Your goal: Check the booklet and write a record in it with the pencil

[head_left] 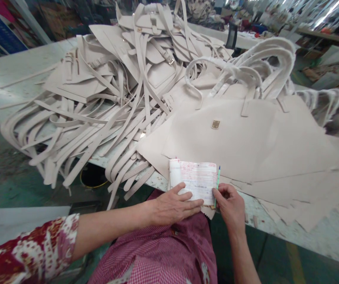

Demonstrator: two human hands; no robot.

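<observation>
A small paper booklet (197,177) with red and dark writing lies open at the table's front edge, partly over a beige bag panel (237,138) with a small metal plate. My left hand (175,205) rests flat on the booklet's lower part, its fingers spread. At the booklet's right edge, my right hand (230,203) pinches a thin green pen (217,185) between thumb and fingers, the pen standing roughly upright in the view, along the page's side.
Beige straps (83,130) hang over the front edge on the left. Behind them is a heap of strapped beige pieces (154,51). Wrapped handles (278,59) rise behind the panel. A dark round container (94,175) is below the table (329,236).
</observation>
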